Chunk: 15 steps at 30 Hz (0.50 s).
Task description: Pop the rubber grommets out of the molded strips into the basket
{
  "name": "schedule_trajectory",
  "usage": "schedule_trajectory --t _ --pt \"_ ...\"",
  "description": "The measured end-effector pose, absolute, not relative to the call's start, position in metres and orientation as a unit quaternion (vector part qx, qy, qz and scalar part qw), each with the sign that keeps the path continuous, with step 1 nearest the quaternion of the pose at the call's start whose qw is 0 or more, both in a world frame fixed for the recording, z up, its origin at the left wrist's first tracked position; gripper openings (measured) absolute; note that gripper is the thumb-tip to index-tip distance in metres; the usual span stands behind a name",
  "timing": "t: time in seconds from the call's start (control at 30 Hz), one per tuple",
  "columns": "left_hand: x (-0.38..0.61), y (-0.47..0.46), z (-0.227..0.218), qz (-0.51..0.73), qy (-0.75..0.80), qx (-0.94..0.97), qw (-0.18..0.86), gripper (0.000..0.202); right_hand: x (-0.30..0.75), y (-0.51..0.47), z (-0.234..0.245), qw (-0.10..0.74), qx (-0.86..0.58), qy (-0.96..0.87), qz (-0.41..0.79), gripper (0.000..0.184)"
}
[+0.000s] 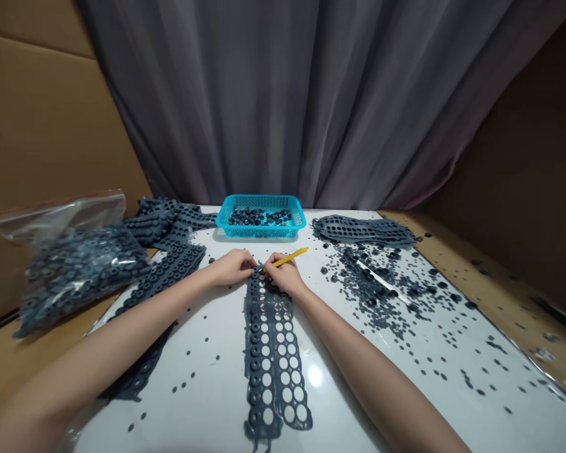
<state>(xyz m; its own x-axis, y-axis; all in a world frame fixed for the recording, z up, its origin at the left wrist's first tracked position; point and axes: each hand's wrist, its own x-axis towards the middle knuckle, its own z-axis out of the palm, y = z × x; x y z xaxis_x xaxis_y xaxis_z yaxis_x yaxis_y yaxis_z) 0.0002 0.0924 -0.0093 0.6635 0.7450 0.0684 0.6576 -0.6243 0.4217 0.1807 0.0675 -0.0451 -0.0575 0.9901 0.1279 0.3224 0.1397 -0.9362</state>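
A dark grey rubber sheet [271, 352] with rows of round holes lies lengthwise on the white table in front of me. Its left column still carries ring-shaped parts, while the other columns show open holes. At the sheet's far end, my left hand [233, 267] has its fingers bent and pressed to the left edge; what sits between the fingertips is too small to make out. My right hand [283, 274] grips a yellow pen-like tool [295, 255], its tip pointing down at the sheet near the left fingertips.
Behind the sheet stands a blue basket [221, 220] holding small black parts. At left are a clear zip bag [82, 270] of grey rings and more rubber sheets [170, 270]. Stacked strips [363, 229], scattered black discs [382, 289] and a white stick [382, 281] lie right.
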Motion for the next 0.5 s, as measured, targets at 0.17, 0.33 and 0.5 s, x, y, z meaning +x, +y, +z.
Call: schedule_trajectory --t 0.17,0.33,0.5 --pt "0.0034 0.0983 -0.0096 0.097 0.377 0.904 0.179 0.022 0.1816 0.0691 -0.0468 0.423 -0.534 -0.620 0.390 0.012" --pt "0.0052 0.1011 -0.0088 0.071 0.346 0.922 0.158 0.021 0.1796 0.0681 -0.0462 0.420 -0.540 -0.631 0.365 0.014" --pt "0.0073 0.1015 -0.0111 0.044 0.324 0.937 0.121 0.013 0.1781 0.0684 -0.0472 0.410 -0.553 -0.634 0.352 0.014"
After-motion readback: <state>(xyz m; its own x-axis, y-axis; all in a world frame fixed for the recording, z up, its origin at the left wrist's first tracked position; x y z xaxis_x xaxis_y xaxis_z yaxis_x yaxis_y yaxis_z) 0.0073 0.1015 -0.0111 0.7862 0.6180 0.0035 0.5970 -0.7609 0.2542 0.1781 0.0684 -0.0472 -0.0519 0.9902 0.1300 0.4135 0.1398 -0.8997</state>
